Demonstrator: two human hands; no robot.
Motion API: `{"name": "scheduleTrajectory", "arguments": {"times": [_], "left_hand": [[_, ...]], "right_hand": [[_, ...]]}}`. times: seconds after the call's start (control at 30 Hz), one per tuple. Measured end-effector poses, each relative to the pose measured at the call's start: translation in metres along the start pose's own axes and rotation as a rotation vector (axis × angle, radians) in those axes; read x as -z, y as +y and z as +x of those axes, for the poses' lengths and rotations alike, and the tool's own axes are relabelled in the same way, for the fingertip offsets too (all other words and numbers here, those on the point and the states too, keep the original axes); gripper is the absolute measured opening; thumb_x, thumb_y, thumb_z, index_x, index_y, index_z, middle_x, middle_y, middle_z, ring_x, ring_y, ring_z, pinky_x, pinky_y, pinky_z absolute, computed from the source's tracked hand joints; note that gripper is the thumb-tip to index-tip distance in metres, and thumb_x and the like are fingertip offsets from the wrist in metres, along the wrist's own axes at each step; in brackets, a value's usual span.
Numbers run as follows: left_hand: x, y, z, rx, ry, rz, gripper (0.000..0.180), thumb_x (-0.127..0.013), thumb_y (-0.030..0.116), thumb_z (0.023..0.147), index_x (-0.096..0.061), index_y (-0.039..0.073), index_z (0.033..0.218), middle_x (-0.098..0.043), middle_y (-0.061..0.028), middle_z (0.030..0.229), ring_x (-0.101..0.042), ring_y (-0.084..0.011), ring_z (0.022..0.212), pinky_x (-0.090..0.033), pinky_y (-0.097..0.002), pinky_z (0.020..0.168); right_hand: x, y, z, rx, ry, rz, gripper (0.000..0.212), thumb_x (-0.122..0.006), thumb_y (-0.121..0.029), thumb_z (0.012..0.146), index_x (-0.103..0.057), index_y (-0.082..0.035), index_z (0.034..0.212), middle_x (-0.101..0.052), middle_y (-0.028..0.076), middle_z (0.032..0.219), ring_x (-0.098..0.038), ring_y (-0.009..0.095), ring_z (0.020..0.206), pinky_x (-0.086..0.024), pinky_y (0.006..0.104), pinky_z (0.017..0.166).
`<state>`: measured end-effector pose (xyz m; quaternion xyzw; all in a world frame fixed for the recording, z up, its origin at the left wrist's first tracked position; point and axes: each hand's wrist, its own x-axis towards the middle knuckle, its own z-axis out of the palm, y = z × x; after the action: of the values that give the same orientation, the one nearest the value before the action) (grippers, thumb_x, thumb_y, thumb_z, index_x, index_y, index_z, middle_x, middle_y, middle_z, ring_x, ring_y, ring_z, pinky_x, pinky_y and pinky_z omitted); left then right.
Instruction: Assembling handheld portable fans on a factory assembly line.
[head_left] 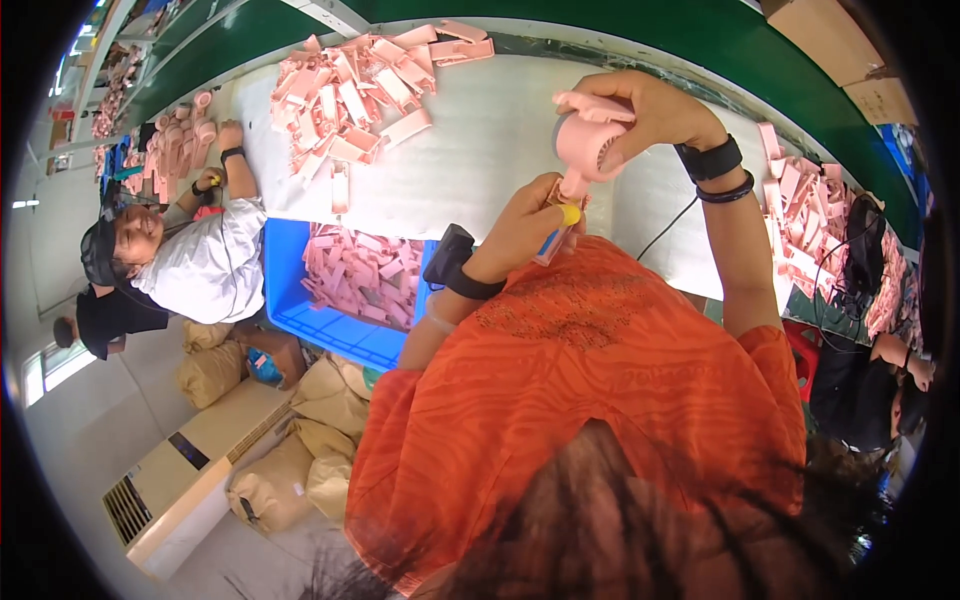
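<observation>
My right hand point(645, 108) is closed around the round head of a pink handheld fan point(583, 142), which is raised over the white table with its narrow handle end downward. A loose-looking pink flap or cover lies along the top of the head. Close below, my left hand point(522, 228) is closed at the fan's lower end. A yellow tip point(570, 214) shows at its thumb, and a small blue and clear piece point(549, 243) sticks out under the fingers. What exactly the left fingertips pinch is partly hidden.
A heap of pink plastic shells point(350, 95) lies on the white tabletop point(470, 130). Left of me stands a blue crate point(345, 335) with pink parts inside. More pink parts point(805, 210) and a cable lie rightward. A co-worker point(205, 255) works at the left; sacks point(275, 480) sit on the floor.
</observation>
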<state>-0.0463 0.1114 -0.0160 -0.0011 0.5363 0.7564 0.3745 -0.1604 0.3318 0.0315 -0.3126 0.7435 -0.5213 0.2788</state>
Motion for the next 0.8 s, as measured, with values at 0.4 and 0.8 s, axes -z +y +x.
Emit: {"name": "scheduleTrajectory", "arguments": {"times": [0.4, 0.8], "left_hand": [[0.003, 0.001, 0.002, -0.063, 0.079, -0.012, 0.022, -0.048, 0.008, 0.087, -0.049, 0.002, 0.109, -0.060, -0.0083, 0.084, -0.059, -0.0152, 0.064, -0.050, -0.0279, 0.058], [0.005, 0.000, 0.002, -0.162, 0.056, 0.104, 0.021, -0.047, 0.007, 0.088, -0.049, 0.002, 0.109, -0.059, -0.0081, 0.085, -0.060, -0.0158, 0.066, -0.049, -0.0274, 0.057]], "right_hand": [[-0.013, -0.003, 0.006, -0.046, 0.078, 0.014, 0.055, -0.078, -0.022, 0.064, -0.063, -0.001, 0.112, -0.063, 0.006, 0.101, -0.058, 0.015, 0.088, -0.047, 0.0275, 0.077], [-0.016, 0.008, 0.018, -0.150, 0.067, -0.025, 0.047, -0.073, -0.043, 0.076, -0.067, -0.005, 0.104, -0.055, -0.003, 0.068, -0.041, 0.004, 0.047, -0.030, 0.0202, 0.040]]}}
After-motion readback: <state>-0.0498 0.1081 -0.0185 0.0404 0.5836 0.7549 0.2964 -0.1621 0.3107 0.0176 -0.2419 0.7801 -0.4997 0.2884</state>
